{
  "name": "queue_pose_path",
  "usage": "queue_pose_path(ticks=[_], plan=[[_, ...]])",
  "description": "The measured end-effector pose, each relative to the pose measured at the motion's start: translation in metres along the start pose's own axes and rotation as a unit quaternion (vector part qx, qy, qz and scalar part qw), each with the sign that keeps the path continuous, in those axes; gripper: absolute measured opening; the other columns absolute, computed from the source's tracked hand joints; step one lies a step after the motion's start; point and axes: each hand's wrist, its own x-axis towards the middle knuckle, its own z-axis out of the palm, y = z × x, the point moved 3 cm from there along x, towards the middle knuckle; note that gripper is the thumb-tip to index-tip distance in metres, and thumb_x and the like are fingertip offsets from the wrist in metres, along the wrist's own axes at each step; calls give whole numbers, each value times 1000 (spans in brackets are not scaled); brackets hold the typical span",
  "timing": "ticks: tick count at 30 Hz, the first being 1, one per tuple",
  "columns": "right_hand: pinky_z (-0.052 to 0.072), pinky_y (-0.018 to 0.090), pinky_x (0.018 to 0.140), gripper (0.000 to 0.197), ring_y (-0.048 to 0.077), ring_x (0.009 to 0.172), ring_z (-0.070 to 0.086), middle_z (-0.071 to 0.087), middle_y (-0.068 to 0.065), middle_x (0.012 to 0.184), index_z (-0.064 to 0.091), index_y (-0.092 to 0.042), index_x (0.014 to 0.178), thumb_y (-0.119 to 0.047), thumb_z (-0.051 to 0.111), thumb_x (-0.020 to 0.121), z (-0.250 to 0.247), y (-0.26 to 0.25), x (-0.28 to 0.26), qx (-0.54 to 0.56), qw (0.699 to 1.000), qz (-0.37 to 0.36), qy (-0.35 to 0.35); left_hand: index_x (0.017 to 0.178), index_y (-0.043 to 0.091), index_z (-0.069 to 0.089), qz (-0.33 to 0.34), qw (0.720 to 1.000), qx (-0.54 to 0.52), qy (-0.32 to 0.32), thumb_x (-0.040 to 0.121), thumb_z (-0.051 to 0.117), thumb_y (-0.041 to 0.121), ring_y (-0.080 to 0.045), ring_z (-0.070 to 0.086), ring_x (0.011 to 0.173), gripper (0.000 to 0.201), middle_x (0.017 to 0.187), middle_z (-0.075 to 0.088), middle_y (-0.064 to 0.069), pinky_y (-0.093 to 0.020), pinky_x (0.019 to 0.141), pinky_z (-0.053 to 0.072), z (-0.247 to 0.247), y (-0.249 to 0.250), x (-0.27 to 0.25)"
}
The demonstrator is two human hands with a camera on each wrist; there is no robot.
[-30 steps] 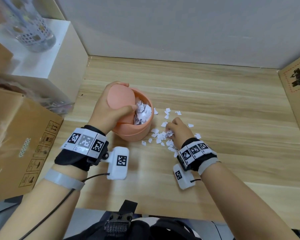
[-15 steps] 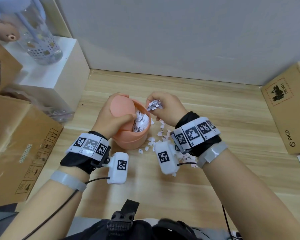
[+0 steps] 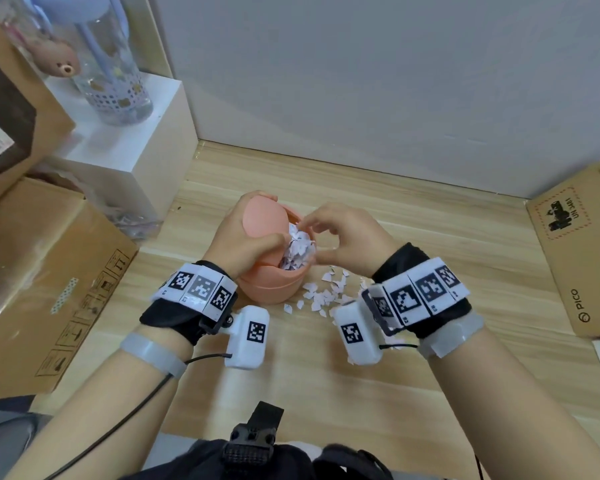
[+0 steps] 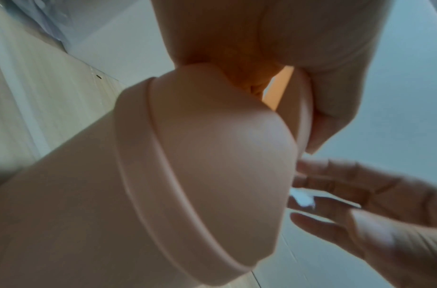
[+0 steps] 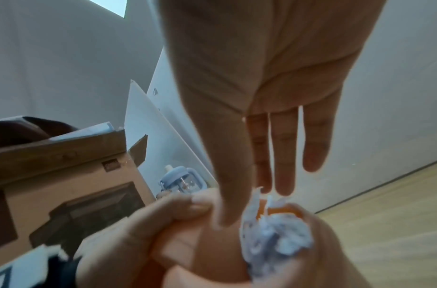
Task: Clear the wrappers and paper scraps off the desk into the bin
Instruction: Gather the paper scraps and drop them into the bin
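Nearest the body: loose paper scraps (image 3: 328,293) lie on the wooden desk (image 3: 326,382), just beside the pink bin (image 3: 274,289) on its right.

Left hand (image 3: 238,242): fingers and thumb curl round the bin's swing lid (image 3: 264,216), holding it tipped back so the mouth is open.

Bin contents: a heap of white scraps (image 3: 297,251) reaches the rim; the right wrist view shows the same heap (image 5: 274,231) at the opening.

Right hand (image 3: 347,237): above the bin mouth, fingers (image 5: 282,155) extended and spread, tips just over the heap. No firm grasp visible.

Farther off: cardboard boxes (image 3: 49,282) left and right, white shelf block (image 3: 125,147) with a clear bottle (image 3: 115,74).
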Motion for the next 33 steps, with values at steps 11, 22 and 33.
queue_pose_path(ticks=[11, 22, 33], plan=[[-24, 54, 107, 67, 22, 131, 38, 60, 5, 123, 54, -17, 120, -66, 52, 73, 63, -11, 20, -380, 889, -39, -252, 103, 50, 49, -1, 1000, 8, 1, 47, 68, 43, -22, 50, 118, 59, 127, 56, 8, -48, 102, 41, 1, -5, 1], [-27, 48, 104, 30, 15, 123, 43, 62, -7, 99, 64, -25, 101, -43, 53, 80, 42, -24, 12, -317, 934, -40, -160, 101, 50, 49, 4, 1000, 5, 11, 47, 69, 43, -22, 51, 117, 58, 127, 55, 4, -47, 101, 42, -1, -3, 2], [-7, 36, 117, 64, 23, 143, 8, 28, 15, 150, 37, -6, 135, -40, 56, 84, 59, -23, 18, -367, 898, -16, -243, 107, 40, 50, 11, 1000, 3, 3, 47, 67, 42, -20, 51, 117, 62, 127, 56, 6, -38, 99, 42, 0, -3, 1]])
